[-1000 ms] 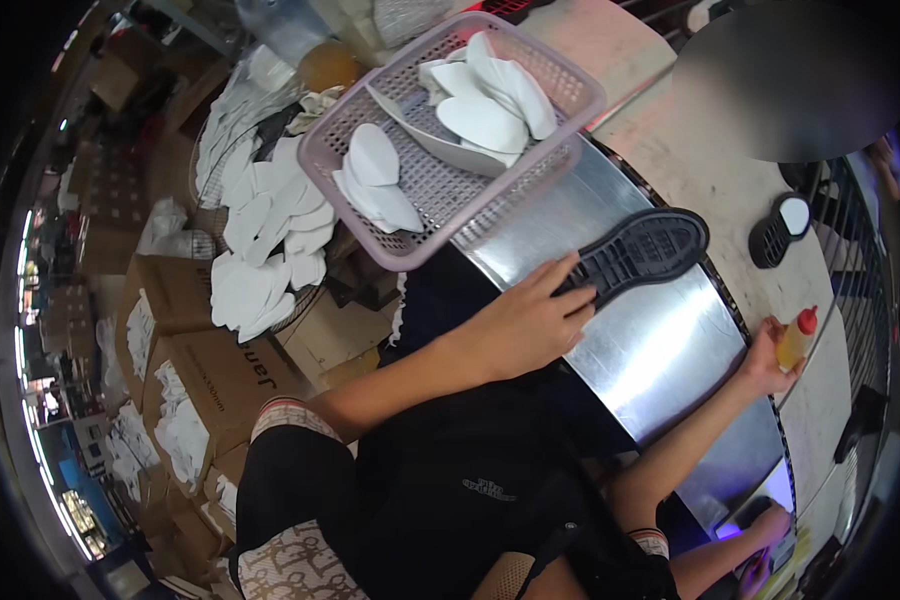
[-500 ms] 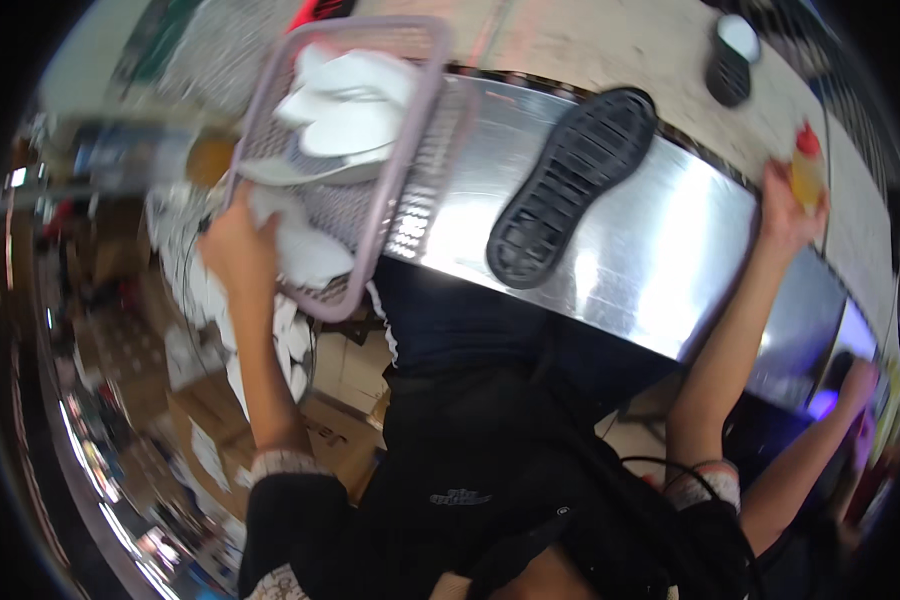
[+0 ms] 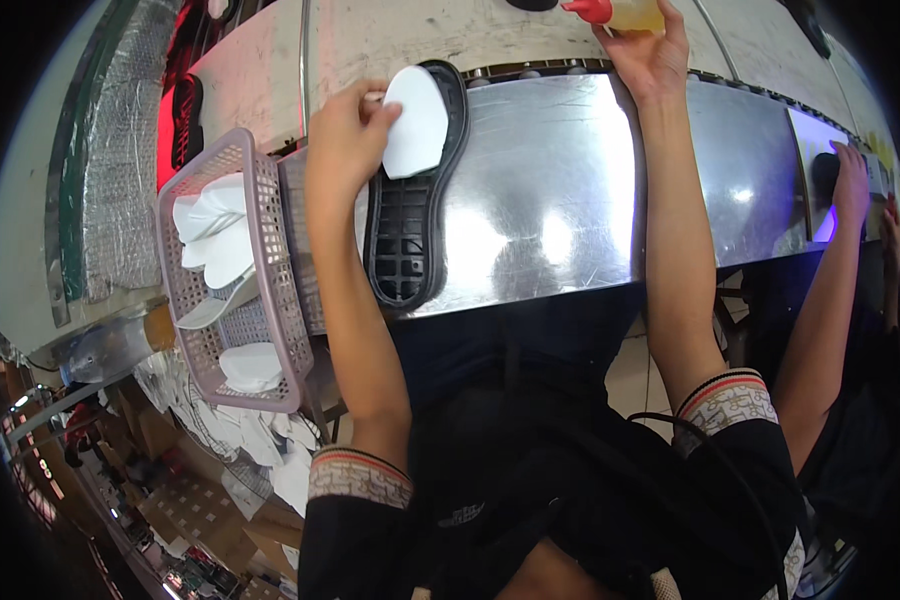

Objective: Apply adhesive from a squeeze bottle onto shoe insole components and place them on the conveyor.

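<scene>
A black shoe sole (image 3: 402, 245) lies on the shiny metal table, its gridded hollow side facing up. Over its front part is a white half-insole-shaped pad (image 3: 417, 125), pinched at the left edge by the thumb and fingers of my left hand (image 3: 352, 140). Whether the pad touches the sole I cannot tell. Further right and back, my right hand (image 3: 648, 55) grips a small squeeze bottle (image 3: 635, 14) of yellowish liquid, its red cap pointing left. To the left stands a pinkish plastic basket (image 3: 257, 180) with several white pads (image 3: 228, 250) in it.
The metal tabletop (image 3: 540, 190) borders a pale conveyor belt (image 3: 400, 35). Another black sole (image 3: 186, 120) lies at far left under red light. Bubble wrap (image 3: 130, 160) is beside it. At right, a co-worker's hand (image 3: 850, 185) works near a purple-lit panel. Cardboard boxes (image 3: 210, 510) sit below left.
My left hand has gone from the basket to the sole, bringing a white pad. My view has turned, so the basket and sole appear shifted. The right hand still holds the bottle.
</scene>
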`<action>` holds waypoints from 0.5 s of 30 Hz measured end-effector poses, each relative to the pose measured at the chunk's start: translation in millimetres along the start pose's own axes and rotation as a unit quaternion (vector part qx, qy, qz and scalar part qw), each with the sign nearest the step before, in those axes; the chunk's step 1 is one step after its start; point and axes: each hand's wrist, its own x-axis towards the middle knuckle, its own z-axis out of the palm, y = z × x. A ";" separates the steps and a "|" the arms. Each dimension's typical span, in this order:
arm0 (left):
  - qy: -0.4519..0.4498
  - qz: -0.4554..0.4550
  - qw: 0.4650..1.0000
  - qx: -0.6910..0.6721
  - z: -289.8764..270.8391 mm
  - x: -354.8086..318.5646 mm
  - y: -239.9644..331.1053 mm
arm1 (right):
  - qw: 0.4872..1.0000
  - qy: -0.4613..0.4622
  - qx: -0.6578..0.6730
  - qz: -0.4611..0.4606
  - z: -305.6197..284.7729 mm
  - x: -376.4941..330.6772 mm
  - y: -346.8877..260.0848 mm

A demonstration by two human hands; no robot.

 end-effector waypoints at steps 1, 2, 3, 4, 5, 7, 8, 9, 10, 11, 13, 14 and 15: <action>-0.007 0.004 1.000 -0.003 8.3 5.3 2.9 | 0.966 -0.093 0.183 0.155 -3.9 -2.3 -16.2; -0.018 0.078 0.997 -0.010 16.8 8.5 5.1 | 0.968 -0.090 0.181 0.150 -8.7 -5.4 -30.3; -0.027 0.147 0.989 -0.011 20.2 11.1 3.0 | 0.963 -0.077 0.197 0.166 -5.0 -4.8 -32.7; 0.001 0.186 0.981 0.052 25.1 12.1 1.1 | 0.957 -0.064 0.213 0.187 3.2 -3.8 -28.8; 0.000 0.182 0.982 0.056 23.9 13.1 -3.3 | 0.955 -0.063 0.218 0.189 7.6 -4.0 -18.8; -0.054 0.113 0.992 -0.027 14.8 12.6 -10.7 | 0.959 0.094 -0.227 -0.141 25.4 -6.0 24.7; -0.049 0.119 0.991 -0.032 16.0 13.3 -11.1 | 0.957 0.091 -0.237 -0.138 28.4 -6.8 29.9; -0.049 0.121 0.991 -0.034 21.4 13.2 -10.6 | 0.956 0.090 -0.240 -0.140 26.5 -6.3 27.8; -0.005 0.141 0.990 -0.005 28.2 12.2 -9.3 | 0.959 0.072 -0.246 -0.121 24.0 -5.7 25.4; 0.039 0.160 0.986 0.023 34.1 11.4 -7.9 | 0.961 0.054 -0.252 -0.102 22.9 -4.7 22.4; 0.057 0.165 0.984 0.016 36.1 5.7 -7.3 | 0.960 0.055 -0.252 -0.104 28.9 -4.8 32.4; 0.076 0.196 0.977 0.022 33.1 5.7 -7.6 | 0.961 0.055 -0.250 -0.103 32.5 -5.8 36.7; 0.096 0.224 0.969 0.028 30.4 3.6 -7.0 | 0.960 0.054 -0.254 -0.102 33.6 -7.5 38.2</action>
